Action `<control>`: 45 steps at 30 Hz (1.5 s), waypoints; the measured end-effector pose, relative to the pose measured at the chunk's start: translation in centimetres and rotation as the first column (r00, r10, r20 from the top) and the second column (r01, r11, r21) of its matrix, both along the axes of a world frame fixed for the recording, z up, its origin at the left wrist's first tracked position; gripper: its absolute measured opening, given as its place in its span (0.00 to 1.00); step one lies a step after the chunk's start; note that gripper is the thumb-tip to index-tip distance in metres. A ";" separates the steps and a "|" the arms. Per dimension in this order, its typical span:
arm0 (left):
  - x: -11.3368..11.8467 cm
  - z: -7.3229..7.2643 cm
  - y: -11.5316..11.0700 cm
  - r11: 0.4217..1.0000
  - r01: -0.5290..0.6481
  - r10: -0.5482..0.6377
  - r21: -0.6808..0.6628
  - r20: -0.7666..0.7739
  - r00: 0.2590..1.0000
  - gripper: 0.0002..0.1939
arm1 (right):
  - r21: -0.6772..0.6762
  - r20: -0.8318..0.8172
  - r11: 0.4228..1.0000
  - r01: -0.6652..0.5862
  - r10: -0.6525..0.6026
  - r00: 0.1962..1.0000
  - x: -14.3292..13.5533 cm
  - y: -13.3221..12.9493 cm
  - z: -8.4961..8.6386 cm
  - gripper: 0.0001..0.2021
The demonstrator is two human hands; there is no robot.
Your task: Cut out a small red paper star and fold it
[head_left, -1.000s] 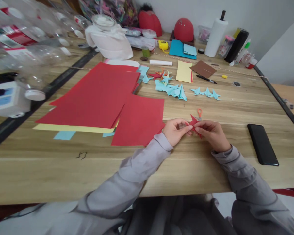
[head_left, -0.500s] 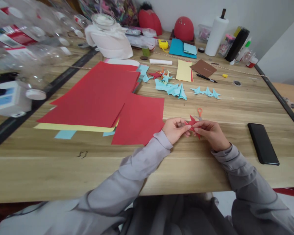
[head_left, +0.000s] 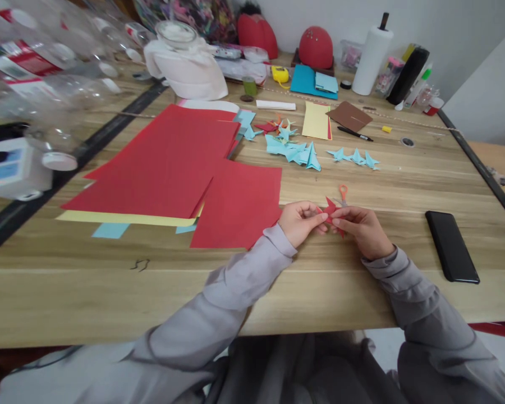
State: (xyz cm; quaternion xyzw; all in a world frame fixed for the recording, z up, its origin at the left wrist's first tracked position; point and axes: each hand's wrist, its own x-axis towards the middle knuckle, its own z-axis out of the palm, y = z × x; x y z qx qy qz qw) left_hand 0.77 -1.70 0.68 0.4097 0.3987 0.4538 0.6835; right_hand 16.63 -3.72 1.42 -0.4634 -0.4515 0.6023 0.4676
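A small folded red paper piece with pointed tips is held between both hands above the wooden table. My left hand pinches its left side between thumb and fingers. On its right side, my right hand grips it with thumb and forefinger. Just behind the hands lie scissors with an orange handle, their blades partly hidden. A red paper sheet lies to the left, its corner near my left wrist. Folded light-blue paper shapes rest farther back, with three small joined ones to their right.
Large red sheets cover the left of the table. A black phone lies at the right. Yellow paper, brown paper and a black pen lie farther back. Plastic bottles crowd the far left.
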 end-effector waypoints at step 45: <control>0.1 -0.3 -0.1 0.997 -0.008 0.008 0.082 0.001 1.000 0.23 | 0.094 0.079 0.995 -0.032 0.025 0.997 0.0 0.0 -0.3 0.13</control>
